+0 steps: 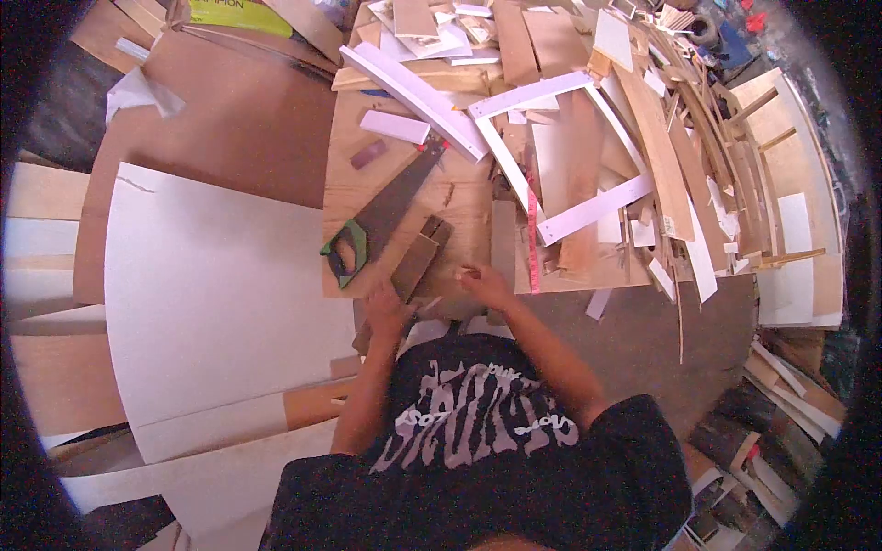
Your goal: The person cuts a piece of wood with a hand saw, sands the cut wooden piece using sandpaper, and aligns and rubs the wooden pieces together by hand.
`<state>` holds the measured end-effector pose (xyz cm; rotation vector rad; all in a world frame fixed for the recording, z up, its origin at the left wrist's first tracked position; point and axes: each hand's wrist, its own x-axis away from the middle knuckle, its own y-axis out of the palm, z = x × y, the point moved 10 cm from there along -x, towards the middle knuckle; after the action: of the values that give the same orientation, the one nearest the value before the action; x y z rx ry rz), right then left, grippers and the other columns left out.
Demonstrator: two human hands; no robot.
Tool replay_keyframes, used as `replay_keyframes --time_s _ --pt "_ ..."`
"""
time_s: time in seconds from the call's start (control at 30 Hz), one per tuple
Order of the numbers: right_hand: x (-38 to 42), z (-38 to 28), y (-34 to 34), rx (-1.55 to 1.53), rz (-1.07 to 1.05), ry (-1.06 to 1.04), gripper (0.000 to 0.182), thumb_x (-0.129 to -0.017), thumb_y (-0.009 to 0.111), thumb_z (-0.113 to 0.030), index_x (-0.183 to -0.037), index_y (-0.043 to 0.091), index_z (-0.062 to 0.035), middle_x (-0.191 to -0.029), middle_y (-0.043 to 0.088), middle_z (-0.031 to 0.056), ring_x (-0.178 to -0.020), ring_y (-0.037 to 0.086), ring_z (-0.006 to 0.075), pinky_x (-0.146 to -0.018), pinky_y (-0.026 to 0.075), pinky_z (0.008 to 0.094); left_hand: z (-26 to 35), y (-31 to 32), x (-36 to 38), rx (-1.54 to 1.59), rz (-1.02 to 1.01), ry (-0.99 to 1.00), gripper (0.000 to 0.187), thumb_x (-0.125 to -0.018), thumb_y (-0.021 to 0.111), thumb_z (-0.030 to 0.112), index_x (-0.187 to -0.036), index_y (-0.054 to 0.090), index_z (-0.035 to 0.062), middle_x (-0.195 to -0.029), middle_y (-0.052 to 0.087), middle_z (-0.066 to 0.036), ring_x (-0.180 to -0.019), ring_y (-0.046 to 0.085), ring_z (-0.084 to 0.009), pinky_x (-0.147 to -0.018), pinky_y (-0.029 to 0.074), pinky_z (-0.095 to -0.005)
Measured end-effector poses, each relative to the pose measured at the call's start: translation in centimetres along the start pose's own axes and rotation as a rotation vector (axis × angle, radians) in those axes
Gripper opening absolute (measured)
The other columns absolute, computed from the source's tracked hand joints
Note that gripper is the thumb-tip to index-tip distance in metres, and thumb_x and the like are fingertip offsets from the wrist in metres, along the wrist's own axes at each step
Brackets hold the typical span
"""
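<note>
Left hand (388,308): grip closed around the near end of a brown wood strip (413,264), which lies tilted on the desk (349,184) just beside the saw.
Right hand (484,280): fingertips pinched on a small pale wood bit (462,273) at the desk's near edge.
Strip: flat, narrow, stiff; likely light, best held at its near end.
Saw (386,216): dark blade, green handle, lying flat.
Red measuring tape (532,234): stretched straight beside the right hand.
Clutter: white laminate strips (418,92) and plywood offcuts (657,147), piled well beyond.
</note>
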<state>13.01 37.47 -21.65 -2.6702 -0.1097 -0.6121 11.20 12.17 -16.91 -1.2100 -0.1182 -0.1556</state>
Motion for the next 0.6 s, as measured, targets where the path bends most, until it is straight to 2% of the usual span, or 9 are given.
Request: replay_keyframes --time_s 0.03,0.1,0.27,0.37,0.43,0.47,0.53,0.57,0.6 --pt "-0.2 -0.4 0.0 0.001 -0.013 -0.012 0.056 -0.092 0.070 -0.038 -0.134 0.058 -0.0040 -0.109 0.071 0.0130 -0.094 0.069 0.0174 -0.082 0.054 0.0323 0.5 0.0 -0.3 0.006 -0.007 0.016 0.091 -0.065 0.086 0.030 -0.140 0.044 0.0018 -0.129 0.057 -0.021 -0.116 0.058 -0.0387 -0.097 0.046 -0.0500" --pt "-0.1 -0.8 -0.5 -0.026 0.022 -0.019 0.055 -0.092 0.070 -0.037 -0.135 0.058 -0.0039 -0.109 0.070 0.0130 -0.094 0.068 0.0168 -0.081 0.054 0.0314 -0.5 1.6 -0.8 -0.064 -0.176 -0.145 0.085 -0.066 0.084 0.026 -0.138 0.046 0.0006 -0.126 0.060 -0.022 -0.116 0.058 -0.0399 -0.096 0.047 -0.0494" --pt "0.0 -0.1 -2.8 -0.129 0.132 0.030 0.054 -0.093 0.070 -0.032 -0.136 0.056 -0.0020 -0.111 0.069 0.0123 -0.095 0.067 0.0170 -0.079 0.054 0.0297 -0.2 -0.8 -0.6 0.193 -0.060 -0.028 0.081 -0.065 0.085 0.029 -0.133 0.050 0.0019 -0.121 0.063 -0.023 -0.114 0.059 -0.0408 -0.095 0.048 -0.0484" --pt "3.3 -5.8 -6.2 -0.226 0.202 0.003 0.054 -0.093 0.071 -0.028 -0.136 0.054 0.0002 -0.113 0.068 0.0114 -0.100 0.066 0.0179 -0.081 0.055 0.0306 2.0 -6.1 0.8 0.293 0.041 0.051 0.079 -0.064 0.087 0.031 -0.129 0.053 0.0017 -0.119 0.064 -0.023 -0.111 0.061 -0.0418 -0.093 0.050 -0.0479" --pt "4.3 -9.9 -7.5 -0.423 0.207 -0.185 0.063 -0.090 0.075 -0.020 -0.143 0.046 -0.0003 -0.126 0.062 0.0134 -0.108 0.063 0.0191 -0.088 0.054 0.0317 4.0 -10.3 1.8 0.309 0.122 0.108 0.079 -0.063 0.088 0.032 -0.128 0.054 0.0013 -0.117 0.064 -0.023 -0.109 0.062 -0.0425 -0.091 0.051 -0.0476" --pt "5.2 -12.1 -8.0 -0.422 0.207 -0.198 0.063 -0.090 0.075 -0.020 -0.143 0.046 -0.0003 -0.126 0.062 0.0134 -0.108 0.063 0.0191 -0.088 0.054 0.0317 5.0 -12.2 2.4 0.398 0.167 0.121 0.078 -0.063 0.089 0.033 -0.126 0.055 0.0012 -0.116 0.065 -0.022 -0.107 0.063 -0.0407 -0.090 0.052 -0.0462" --pt "7.5 -17.9 -8.0 -0.649 0.035 -0.387 0.077 -0.084 0.079 -0.013 -0.149 0.038 -0.0030 -0.140 0.052 0.0142 -0.123 0.056 0.0217 -0.101 0.048 0.0361 6.2 -14.7 3.0 0.493 0.220 0.140 0.077 -0.063 0.090 0.033 -0.124 0.056 0.0010 -0.114 0.066 -0.021 -0.104 0.065 -0.0390 -0.089 0.052 -0.0448" --pt "7.9 -18.8 -8.3 -0.643 0.034 -0.396 0.077 -0.084 0.079 -0.013 -0.149 0.038 -0.0030 -0.140 0.052 0.0142 -0.123 0.056 0.0217 -0.101 0.048 0.0361 6.7 -15.2 3.0 0.627 0.201 0.153 0.078 -0.062 0.091 0.033 -0.123 0.057 0.0008 -0.113 0.066 -0.020 -0.104 0.066 -0.0358 -0.088 0.053 -0.0430" --pt "8.6 -20.5 -8.4 -0.612 -0.012 -0.493 0.084 -0.081 0.081 -0.012 -0.150 0.035 -0.0028 -0.145 0.047 0.0139 -0.129 0.052 0.0233 -0.106 0.043 0.0386 7.1 -15.7 3.1 0.760 0.182 0.167 0.078 -0.061 0.093 0.034 -0.122 0.057 0.0005 -0.113 0.067 -0.018 -0.103 0.067 -0.0326 -0.088 0.053 -0.0411"
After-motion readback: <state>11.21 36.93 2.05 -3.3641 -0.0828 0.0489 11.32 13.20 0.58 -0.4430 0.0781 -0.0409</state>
